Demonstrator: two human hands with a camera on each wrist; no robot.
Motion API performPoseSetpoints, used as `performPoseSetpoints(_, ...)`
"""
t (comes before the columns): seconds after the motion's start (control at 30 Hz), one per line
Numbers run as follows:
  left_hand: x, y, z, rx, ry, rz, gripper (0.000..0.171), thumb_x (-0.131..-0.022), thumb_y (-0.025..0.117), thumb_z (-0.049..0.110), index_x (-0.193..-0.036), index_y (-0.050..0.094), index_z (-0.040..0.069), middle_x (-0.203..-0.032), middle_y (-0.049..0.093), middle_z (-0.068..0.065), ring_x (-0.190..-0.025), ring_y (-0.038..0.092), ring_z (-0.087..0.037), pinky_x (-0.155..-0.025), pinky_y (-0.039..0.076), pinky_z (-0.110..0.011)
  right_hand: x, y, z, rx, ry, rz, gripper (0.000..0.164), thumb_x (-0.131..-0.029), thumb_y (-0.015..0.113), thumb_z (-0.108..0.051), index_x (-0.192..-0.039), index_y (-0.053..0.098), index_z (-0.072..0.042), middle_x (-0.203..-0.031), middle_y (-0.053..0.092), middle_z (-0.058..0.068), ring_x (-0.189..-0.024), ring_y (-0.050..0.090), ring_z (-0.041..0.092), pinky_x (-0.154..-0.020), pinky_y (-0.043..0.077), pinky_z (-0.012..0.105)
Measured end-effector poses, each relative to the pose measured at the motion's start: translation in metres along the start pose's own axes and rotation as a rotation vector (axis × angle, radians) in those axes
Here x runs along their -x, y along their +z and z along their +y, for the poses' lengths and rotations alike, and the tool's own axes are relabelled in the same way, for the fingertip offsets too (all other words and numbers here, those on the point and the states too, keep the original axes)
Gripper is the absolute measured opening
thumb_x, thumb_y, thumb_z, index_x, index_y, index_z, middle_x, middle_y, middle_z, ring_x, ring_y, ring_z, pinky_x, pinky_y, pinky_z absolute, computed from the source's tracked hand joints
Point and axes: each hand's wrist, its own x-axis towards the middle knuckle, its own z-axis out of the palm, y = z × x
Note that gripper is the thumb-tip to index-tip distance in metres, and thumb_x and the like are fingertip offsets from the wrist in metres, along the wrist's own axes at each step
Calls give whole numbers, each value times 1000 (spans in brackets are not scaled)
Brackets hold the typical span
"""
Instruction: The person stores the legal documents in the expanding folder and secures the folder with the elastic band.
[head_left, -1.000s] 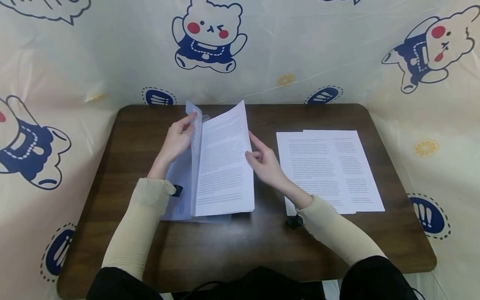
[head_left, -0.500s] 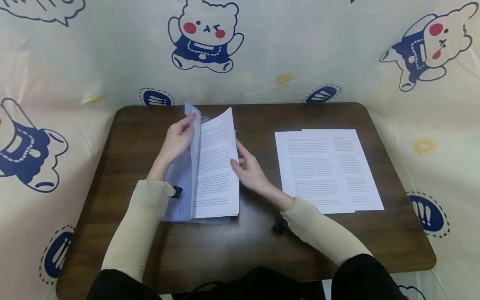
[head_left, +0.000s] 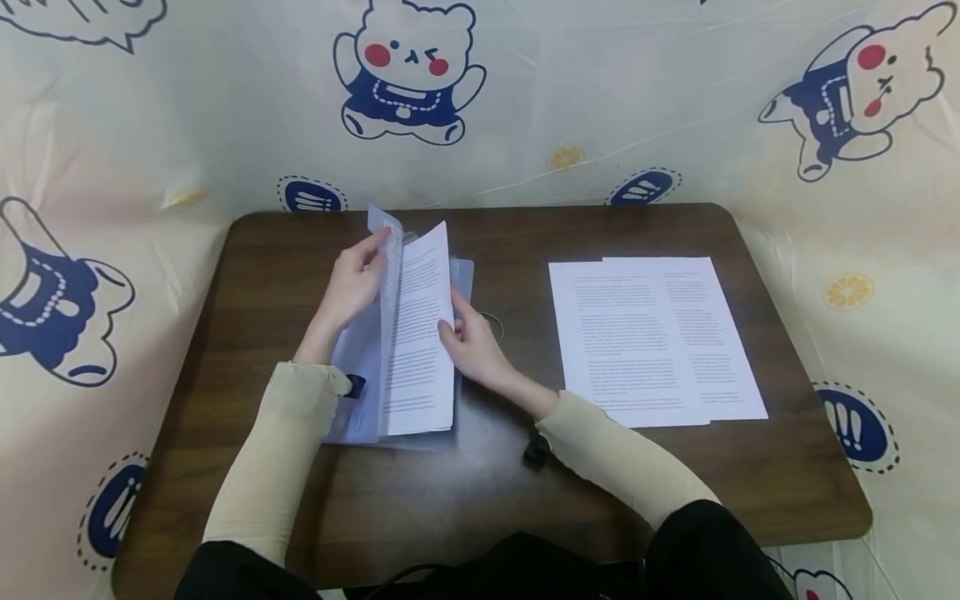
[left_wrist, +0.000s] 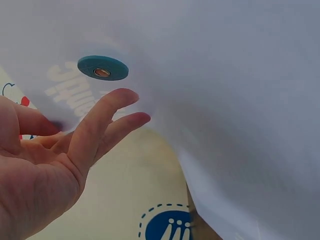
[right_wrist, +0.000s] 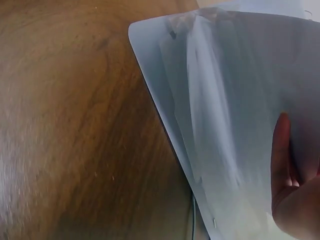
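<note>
Right grip (head_left: 474,340) stays pinched on the printed sheets (head_left: 418,354), thumb in front, and it's slid them leftward over the open folder (head_left: 363,343), baring the folder's right edge and a thin string loop (head_left: 498,325), both hidden a second ago. Left grip (head_left: 354,273) keeps its pinch on the raised cover: smooth, bluish plastic bearing a flat teal disc (left_wrist: 90,65). Two overlapping white pages (head_left: 630,342) lie farther right on the dark, wood-grained surface (head_left: 480,508).
</note>
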Motion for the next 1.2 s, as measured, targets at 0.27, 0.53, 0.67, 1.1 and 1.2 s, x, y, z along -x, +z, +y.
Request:
performPoseSetpoints(0.27,0,-2,1,-11,4,33,54,-117,40,19,-170,42,11,-161,57,-28,-84,64,-24,-56,50,-19,11,-2,-3,-73,11,51,70,-107,54,1,-173,28,0,-78,72,30,-40,55,22,-41,45,25)
performPoseSetpoints(0.53,-2,6,1,10,-7,40,54,-115,40,14,-169,41,6,-156,59,-32,-112,66,-41,-59,50,-15,9,7,-4,45,-67,140,65,-102,56,4,-164,39,10,-82,77,31,-55,65,6,-56,46,14)
performPoseSetpoints(0.67,-1,8,3,-2,-9,43,55,-115,39,13,-169,41,4,-156,59,-33,-116,66,-43,-61,48,-16,7,13,-3,89,-88,144,64,-102,58,3,-163,41,12,-88,81,28,-65,77,24,-60,50,13)
performPoseSetpoints(1.1,0,4,8,-20,-39,101,56,-113,40,11,-168,40,2,-163,54,-29,-64,54,-4,-54,41,-19,15,5,35,211,-241,-39,70,-109,59,-19,-170,33,1,-70,58,-3,-60,48,5,-58,40,21)
performPoseSetpoints(1.2,0,4,8,-17,-54,114,56,-113,40,12,-168,40,3,-161,56,-29,-60,52,-6,-54,41,-18,24,2,8,200,-224,-32,68,-104,60,-7,-166,37,9,-70,58,2,-61,46,3,-59,39,19)
